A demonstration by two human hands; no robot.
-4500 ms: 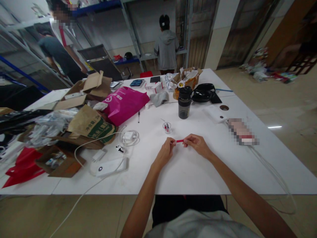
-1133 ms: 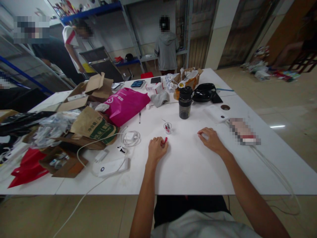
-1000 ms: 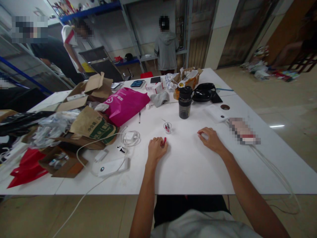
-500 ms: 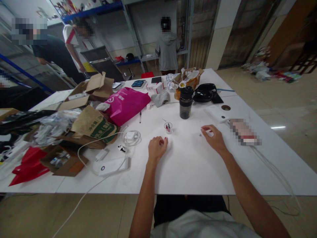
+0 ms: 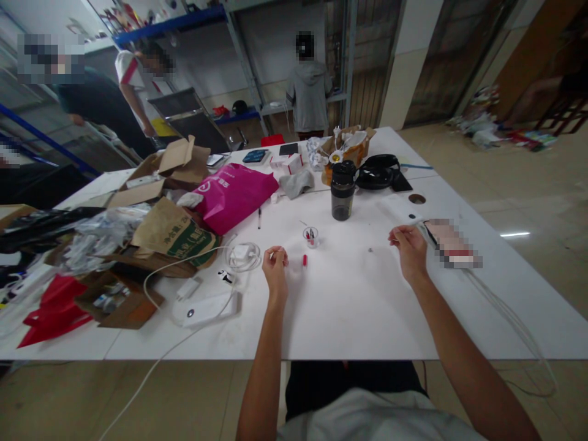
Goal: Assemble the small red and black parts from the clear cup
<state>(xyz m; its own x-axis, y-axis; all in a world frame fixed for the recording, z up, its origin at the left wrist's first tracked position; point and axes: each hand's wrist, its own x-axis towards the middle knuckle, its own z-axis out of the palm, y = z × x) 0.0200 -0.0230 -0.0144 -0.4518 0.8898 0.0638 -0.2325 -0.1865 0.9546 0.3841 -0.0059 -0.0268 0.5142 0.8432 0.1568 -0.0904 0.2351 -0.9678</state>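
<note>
My left hand (image 5: 275, 269) is closed, its fingers curled together just above the table, with nothing visible in them. Just to its right is a small red piece (image 5: 305, 260), apart from the fingers. Beyond that stands a small clear cup (image 5: 310, 244) with several red and dark little items inside. My right hand (image 5: 410, 251) hovers farther right near the phone (image 5: 452, 242), its fingers bent in against the thumb and nothing showing between them. A tiny grey bit (image 5: 370, 250) lies on the white table (image 5: 342, 306) between the hands.
A dark bottle (image 5: 342, 199) stands beyond the cup. At left are a white power bank (image 5: 211, 308), coiled cable (image 5: 243, 254), cardboard box (image 5: 124, 306) and pink bag (image 5: 236, 193). A charging cable trails off the table's right side. Several people are in the background.
My left hand has let go of the red piece and shifted left, leaving it on the table. My right hand has moved right, away from the tiny grey bit, its fingers drawn in.
</note>
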